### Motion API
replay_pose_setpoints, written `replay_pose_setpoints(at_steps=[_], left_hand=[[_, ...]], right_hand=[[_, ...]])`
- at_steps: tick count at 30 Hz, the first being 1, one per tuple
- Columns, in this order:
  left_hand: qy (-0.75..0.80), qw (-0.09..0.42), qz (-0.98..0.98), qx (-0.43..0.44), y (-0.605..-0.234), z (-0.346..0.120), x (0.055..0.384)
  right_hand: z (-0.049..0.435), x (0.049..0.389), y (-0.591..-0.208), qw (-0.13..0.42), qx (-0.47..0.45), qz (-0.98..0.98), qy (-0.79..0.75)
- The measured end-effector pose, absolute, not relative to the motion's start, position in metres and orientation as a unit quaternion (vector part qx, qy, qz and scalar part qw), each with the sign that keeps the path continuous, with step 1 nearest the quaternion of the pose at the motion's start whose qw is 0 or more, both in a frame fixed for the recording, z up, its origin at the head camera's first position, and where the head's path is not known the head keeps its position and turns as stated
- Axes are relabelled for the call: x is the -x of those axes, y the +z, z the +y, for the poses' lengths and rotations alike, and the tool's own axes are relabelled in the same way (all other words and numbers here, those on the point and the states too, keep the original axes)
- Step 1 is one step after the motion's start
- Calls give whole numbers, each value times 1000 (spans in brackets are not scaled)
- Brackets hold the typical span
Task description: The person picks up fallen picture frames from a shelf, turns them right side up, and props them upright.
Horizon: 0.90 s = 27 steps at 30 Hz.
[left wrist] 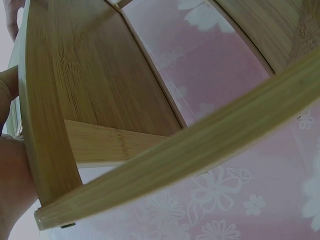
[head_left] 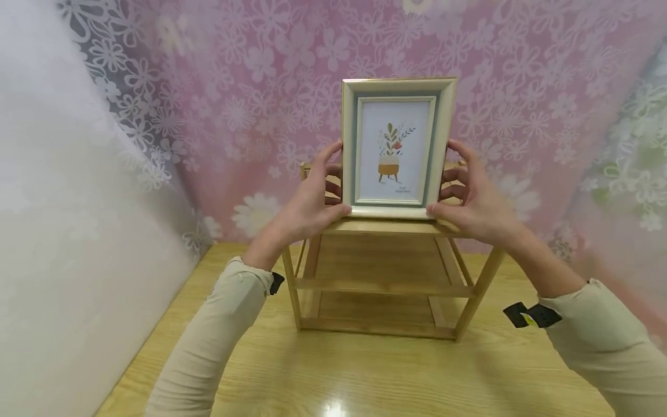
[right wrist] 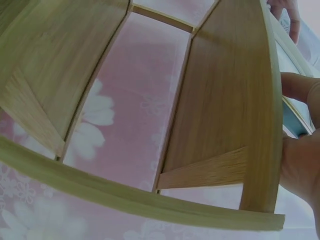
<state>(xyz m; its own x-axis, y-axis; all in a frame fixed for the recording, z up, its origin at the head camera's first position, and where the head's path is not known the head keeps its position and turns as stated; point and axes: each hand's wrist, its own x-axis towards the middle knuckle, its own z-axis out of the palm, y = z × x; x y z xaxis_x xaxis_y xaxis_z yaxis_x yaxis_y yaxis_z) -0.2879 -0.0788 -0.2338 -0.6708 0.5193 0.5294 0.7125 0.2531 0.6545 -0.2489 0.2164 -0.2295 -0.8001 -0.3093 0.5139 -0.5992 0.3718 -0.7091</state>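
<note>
A cream picture frame [head_left: 348, 145] with a blue-grey inner border holds a print of a potted plant [head_left: 388, 165]. It stands upright at the top of a wooden shelf rack [head_left: 383, 286]. My left hand [head_left: 307, 202] grips the frame's left side, thumb at the lower corner and fingers behind the edge. On the opposite side my right hand [head_left: 482, 202] grips it the same way. In the left wrist view, part of the left hand [left wrist: 12, 165] shows beside the rack's upper board [left wrist: 100, 65]. The right hand [right wrist: 302, 160] appears at the right edge of its wrist view.
The rack has slanted side legs [head_left: 479, 295] and lower shelves, and rests on a wood-grain surface [head_left: 333, 370]. Behind it rises a pink flowered backdrop [head_left: 250, 104]. A white wall panel [head_left: 78, 202] borders the left side, and a flowered panel [head_left: 625, 174] the right.
</note>
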Motion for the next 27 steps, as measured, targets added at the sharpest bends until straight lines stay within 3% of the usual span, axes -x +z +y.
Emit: replay_pose_setpoints(at_steps=[27], left_hand=[[-471, 121, -790, 373, -232, -75, 281]], right_hand=[[204, 253, -211, 112, -185, -861, 460]])
